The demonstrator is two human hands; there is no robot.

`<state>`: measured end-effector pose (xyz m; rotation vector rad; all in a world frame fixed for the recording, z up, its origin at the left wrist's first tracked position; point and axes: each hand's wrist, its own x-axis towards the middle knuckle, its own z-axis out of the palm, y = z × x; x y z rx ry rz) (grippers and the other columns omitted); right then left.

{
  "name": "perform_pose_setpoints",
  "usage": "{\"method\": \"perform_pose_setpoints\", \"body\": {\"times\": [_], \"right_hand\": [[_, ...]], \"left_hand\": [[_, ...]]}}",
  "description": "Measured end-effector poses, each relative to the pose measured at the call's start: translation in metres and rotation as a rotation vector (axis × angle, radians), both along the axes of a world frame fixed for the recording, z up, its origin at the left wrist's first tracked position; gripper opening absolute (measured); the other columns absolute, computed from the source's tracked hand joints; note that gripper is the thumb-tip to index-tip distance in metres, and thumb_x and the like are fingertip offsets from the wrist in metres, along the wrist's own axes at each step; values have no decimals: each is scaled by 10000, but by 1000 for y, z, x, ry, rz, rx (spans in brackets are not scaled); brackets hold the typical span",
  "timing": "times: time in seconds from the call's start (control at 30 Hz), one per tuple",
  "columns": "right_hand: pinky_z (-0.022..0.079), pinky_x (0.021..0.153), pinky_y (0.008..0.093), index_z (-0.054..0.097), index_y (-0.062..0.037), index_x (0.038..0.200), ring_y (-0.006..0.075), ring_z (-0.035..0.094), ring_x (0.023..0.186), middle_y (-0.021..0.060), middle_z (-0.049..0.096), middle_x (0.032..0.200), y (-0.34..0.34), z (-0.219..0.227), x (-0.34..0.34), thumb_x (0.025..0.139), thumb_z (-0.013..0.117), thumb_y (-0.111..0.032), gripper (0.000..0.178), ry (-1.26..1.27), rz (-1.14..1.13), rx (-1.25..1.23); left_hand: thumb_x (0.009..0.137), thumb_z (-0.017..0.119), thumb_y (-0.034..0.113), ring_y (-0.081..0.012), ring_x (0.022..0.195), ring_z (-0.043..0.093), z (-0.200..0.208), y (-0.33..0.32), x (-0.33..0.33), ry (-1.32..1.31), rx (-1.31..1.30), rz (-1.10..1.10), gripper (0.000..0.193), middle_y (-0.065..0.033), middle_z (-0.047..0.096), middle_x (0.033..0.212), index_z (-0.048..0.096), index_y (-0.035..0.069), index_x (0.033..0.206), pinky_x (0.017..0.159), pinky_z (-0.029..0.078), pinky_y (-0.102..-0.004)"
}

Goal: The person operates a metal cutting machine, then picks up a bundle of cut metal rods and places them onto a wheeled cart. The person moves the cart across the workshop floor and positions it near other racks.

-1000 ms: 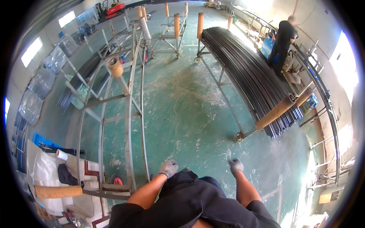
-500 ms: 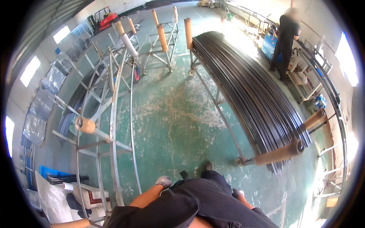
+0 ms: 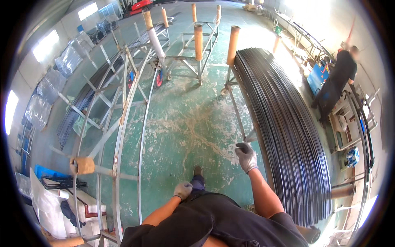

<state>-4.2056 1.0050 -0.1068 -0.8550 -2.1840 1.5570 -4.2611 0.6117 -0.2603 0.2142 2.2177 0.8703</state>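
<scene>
My left hand (image 3: 183,189), in a pale knitted glove, hangs low in front of my body with its fingers curled in. Nothing shows in it. My right hand (image 3: 246,157), in a similar glove with darker fingertips, is raised over the floor. Its fingers are loosely bent, a small gap shows beside the thumb, and it holds nothing. Nearest to it, on the right, lies a long stack of thin dark metal strips (image 3: 284,123) on a wheeled rack. The hand looks apart from the stack.
A bare metal frame rack (image 3: 120,140) with cardboard-tube-covered posts (image 3: 84,165) runs along my left. Ahead stands a smaller wheeled rack (image 3: 200,68). Green worn floor (image 3: 185,123) lies between. A person in dark clothes (image 3: 338,80) stands far right by a workbench. A red forklift (image 3: 138,6) is far off.
My right hand has swung up and forward from beside my body. The view has shifted forward, bringing the strip stack closer on my right. My left hand stays low.
</scene>
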Motion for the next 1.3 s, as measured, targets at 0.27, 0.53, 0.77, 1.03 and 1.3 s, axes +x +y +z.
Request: {"method": "perform_pose_setpoints", "body": {"times": [0.27,0.53,0.77,1.03,1.3], "right_hand": [[625,911,416,774,-3,1233,338,780,995,148,793,1086,-45,312,-179,921,762,-10,312,703,478,519],[648,908,460,785,-25,1084,336,780,964,135,793,1038,69,358,-305,918,805,-86,178,1113,760,569],[649,900,463,784,-33,1108,338,779,956,133,792,1040,184,351,-433,910,831,-87,210,1282,698,524],[651,891,466,782,-42,1135,341,777,948,131,791,1042,263,364,-591,902,861,-87,250,1251,521,593],[620,891,469,743,-35,1266,355,767,993,172,775,1087,291,239,-864,861,841,-15,418,618,274,759]], "left_hand": [[859,628,204,-454,1158,762,14,22,-243,105,-301,-197,349,-259,805,1171,852,79,1096,1027,593,-502],[955,629,312,-483,1223,741,-60,19,-357,109,-452,34,409,-276,794,1199,839,42,1180,1048,593,-517],[896,762,436,-434,1152,796,-119,30,-455,-220,-318,-100,471,-245,823,1142,855,65,1171,1014,605,-487],[890,736,191,-287,899,816,-50,222,-678,149,-154,144,304,-176,841,933,877,52,1121,844,612,-406],[906,702,263,-388,1003,815,-14,331,-800,142,-112,-115,318,-240,827,1054,862,87,1118,917,620,-476]]}}
